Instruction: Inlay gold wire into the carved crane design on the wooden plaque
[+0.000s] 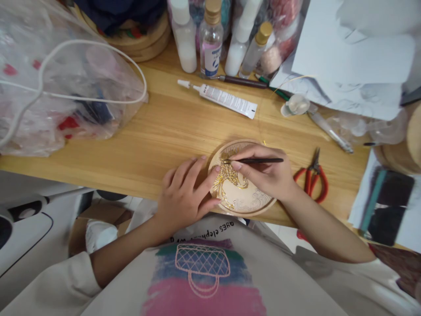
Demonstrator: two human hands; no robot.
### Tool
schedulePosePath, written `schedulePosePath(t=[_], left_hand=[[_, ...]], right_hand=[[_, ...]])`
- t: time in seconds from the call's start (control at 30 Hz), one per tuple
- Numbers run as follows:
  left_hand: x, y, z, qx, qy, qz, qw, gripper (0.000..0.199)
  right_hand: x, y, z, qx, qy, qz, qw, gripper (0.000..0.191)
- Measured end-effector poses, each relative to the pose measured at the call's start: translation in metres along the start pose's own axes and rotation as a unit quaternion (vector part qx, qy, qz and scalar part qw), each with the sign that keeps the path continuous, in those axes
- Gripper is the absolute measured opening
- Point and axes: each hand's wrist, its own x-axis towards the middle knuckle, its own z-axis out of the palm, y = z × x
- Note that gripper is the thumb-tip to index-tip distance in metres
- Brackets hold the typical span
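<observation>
A round wooden disc (251,199) with a raised rim lies at the table's front edge. Gold wire (230,175) outlines a bird-like figure on its left part, and fine drawn lines cover other areas. My right hand (268,173) rests over the disc's right side, closed on slim black tweezers (263,160) whose tip touches the upper left of the design. My left hand (186,191) lies with fingers spread, its index fingertip on the disc's left rim. The thumb is near the lower left edge. My right hand covers part of the disc.
Red-handled pliers (311,180) lie right of the disc. Behind it are a white glue tube (228,100), a dark-handled tool (245,81) and several bottles (211,48). A plastic bag (108,87) fills the left, papers (348,57) the back right. A phone (390,206) lies at right.
</observation>
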Motion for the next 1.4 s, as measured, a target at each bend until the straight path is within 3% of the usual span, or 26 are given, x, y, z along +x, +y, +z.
schedulePosePath(t=[0.67,0.9,1.4], left_hand=[[0.0002,-0.0004,-0.0015,0.002,-0.009,0.000,1.000,0.061],[-0.0010,-0.0007,0.0003,-0.019,0.020,-0.010,1.000,0.069],[0.0000,-0.0005,-0.0004,-0.009,0.009,-0.007,1.000,0.062]], right_hand=[[-0.0002,0.0003,0.0010,0.000,-0.002,0.017,1.000,0.004],[0.0008,-0.0007,0.0004,0.007,-0.006,0.021,1.000,0.005],[0.0006,0.0012,0.0001,-0.005,-0.007,0.008,1.000,0.006]])
